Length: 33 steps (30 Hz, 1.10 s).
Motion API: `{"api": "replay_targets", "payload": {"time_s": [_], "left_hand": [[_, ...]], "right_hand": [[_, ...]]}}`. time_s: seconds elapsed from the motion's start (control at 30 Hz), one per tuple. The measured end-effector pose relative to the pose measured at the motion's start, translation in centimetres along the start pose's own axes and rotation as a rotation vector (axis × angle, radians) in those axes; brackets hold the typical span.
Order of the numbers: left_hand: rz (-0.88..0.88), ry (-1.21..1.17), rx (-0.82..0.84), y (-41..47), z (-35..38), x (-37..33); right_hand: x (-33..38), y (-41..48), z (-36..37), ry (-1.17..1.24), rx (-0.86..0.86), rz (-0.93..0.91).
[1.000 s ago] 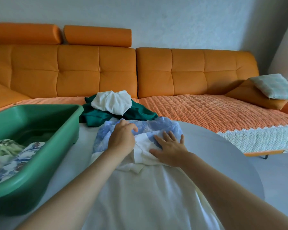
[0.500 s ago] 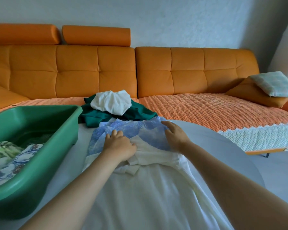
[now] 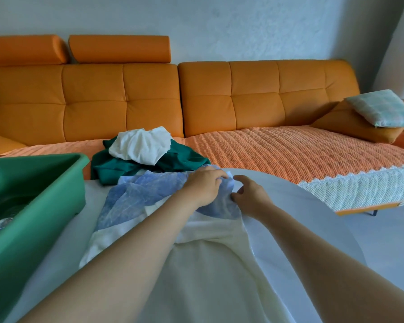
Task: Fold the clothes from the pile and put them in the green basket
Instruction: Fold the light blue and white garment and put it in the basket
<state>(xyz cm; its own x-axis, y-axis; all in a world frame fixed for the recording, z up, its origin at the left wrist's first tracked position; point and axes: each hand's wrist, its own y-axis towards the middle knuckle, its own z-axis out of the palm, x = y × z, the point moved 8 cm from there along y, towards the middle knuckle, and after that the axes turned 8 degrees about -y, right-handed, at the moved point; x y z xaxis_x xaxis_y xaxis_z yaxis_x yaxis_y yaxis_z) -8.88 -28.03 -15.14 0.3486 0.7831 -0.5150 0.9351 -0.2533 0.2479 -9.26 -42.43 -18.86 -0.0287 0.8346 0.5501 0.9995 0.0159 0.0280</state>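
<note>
A person's left hand (image 3: 203, 187) and right hand (image 3: 248, 195) both pinch the far right corner of a blue-and-white garment (image 3: 135, 197) spread on the table (image 3: 289, 206), its long axis running near to far. The green basket (image 3: 33, 217) sits to the left, nearer the left hand, so the fold likely travels leftward; the pile (image 3: 145, 148) lies beyond the table's far edge. No label or writing is legible.

An orange sofa (image 3: 266, 96) is set against a pale wall (image 3: 243, 26), its seat is covered by an orange woven throw (image 3: 289, 155) edged in white, and a checked cushion (image 3: 380, 110) is propped on an orange cushion (image 3: 343, 130).
</note>
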Motion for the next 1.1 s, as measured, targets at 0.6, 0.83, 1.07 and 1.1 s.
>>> {"api": "replay_targets", "payload": {"time_s": [0.6,0.83,1.07,1.1], "left_hand": [[0.016,0.274,-0.299,4.2,-0.6,1.6],[0.050,0.250,-0.361,-3.0,-6.2,1.9],[-0.409,0.148,-0.332,-12.4,-10.4,7.3],[-0.428,0.095,-0.324,-13.1,-10.3,7.7]], "right_hand": [[0.4,0.3,-1.3,-0.349,-0.114,-0.099],[6.3,-2.4,1.8,-0.433,-0.043,-0.503],[8.7,-3.8,4.7,-0.506,0.045,-0.474],[9.0,-3.9,4.9,-0.511,0.056,-0.474]]}}
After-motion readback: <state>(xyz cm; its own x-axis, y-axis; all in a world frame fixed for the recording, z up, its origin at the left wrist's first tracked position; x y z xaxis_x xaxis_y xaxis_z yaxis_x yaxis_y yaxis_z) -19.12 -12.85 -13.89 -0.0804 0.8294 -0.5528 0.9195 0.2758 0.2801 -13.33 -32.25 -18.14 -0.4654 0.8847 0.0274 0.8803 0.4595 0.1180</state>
